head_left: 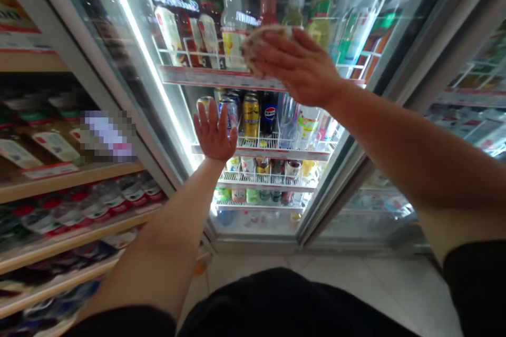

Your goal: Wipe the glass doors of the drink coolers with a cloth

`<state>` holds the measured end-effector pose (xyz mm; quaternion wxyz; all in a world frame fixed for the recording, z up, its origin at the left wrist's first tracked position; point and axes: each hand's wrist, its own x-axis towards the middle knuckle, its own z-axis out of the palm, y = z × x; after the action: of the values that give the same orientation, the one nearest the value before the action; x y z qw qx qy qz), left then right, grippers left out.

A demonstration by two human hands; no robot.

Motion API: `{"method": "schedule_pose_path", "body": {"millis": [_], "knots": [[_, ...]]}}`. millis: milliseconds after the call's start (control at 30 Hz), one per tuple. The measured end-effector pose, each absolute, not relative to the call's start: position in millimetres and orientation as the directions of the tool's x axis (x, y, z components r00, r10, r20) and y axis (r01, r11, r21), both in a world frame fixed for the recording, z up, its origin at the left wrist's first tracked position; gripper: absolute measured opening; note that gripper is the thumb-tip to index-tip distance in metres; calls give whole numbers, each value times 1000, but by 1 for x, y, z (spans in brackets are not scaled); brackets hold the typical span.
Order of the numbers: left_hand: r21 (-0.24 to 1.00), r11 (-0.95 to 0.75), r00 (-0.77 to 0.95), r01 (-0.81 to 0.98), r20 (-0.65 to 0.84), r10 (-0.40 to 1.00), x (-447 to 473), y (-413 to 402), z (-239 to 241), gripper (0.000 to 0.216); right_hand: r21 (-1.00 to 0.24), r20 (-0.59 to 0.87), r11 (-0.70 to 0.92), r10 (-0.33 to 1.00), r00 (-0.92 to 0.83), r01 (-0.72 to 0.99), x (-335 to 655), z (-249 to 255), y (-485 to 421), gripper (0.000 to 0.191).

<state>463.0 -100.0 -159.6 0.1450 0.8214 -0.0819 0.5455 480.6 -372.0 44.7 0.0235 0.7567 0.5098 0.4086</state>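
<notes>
My right hand (302, 71) presses a pale, mottled cloth (252, 51) against the upper part of a glass cooler door (185, 131), fingers lying stretched over it. Lower down and to the left, my left hand (215, 134) is spread with its palm toward the same glass; it holds nothing. Behind the glass, bottles such as a clear one (232, 16) stand on the top shelf. Drink cans, among them a gold can (251, 116) and a dark blue Pepsi (269, 111), stand on the shelf below.
At the left, wooden shelves (83, 181) carry rows of bottles and packs. A metal door frame (343, 174) edges the cooler on the right, with another glass cooler section (466, 116) beyond it. Light floor tiles (348, 279) lie below.
</notes>
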Motion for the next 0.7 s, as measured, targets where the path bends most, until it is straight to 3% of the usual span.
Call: {"method": "schedule_pose_path", "body": {"millis": [67,167,200,267,333,400,467,533,600,633,700], "knots": [[148,-942,386,-301,922,21,464,-100,-160,76,469,683,-573,718,136,672,483,54,-386,44],[147,-942,377,-302,926,23,465,-100,-160,75,382,853,-749,511,104,542,486,42,-397,48],[146,-942,378,-302,926,23,465,-99,-161,75,373,855,-747,507,109,550,486,31,-399,47],[148,-940,385,-308,923,19,465,-99,-161,74,450,730,-614,671,129,648,487,10,-403,47],[158,-934,391,-320,920,22,465,-99,-160,73,546,468,-386,877,111,744,487,3,-410,47],[169,-927,386,-335,922,29,464,-99,-160,72,598,339,-306,934,112,741,489,15,-423,47],[164,-927,374,-337,927,28,464,-100,-160,70,605,482,-464,860,166,646,492,34,-438,47],[144,-933,360,-331,933,17,464,-100,-160,69,493,736,-692,655,171,527,494,43,-451,49],[130,-935,345,-330,939,8,465,-100,-161,68,385,865,-795,488,118,468,493,34,-459,49],[126,-935,336,-333,942,7,466,-99,-161,68,400,863,-787,496,96,471,492,24,-461,49],[115,-932,319,-342,948,0,467,-99,-162,68,528,753,-673,653,81,517,488,6,-464,45]]}}
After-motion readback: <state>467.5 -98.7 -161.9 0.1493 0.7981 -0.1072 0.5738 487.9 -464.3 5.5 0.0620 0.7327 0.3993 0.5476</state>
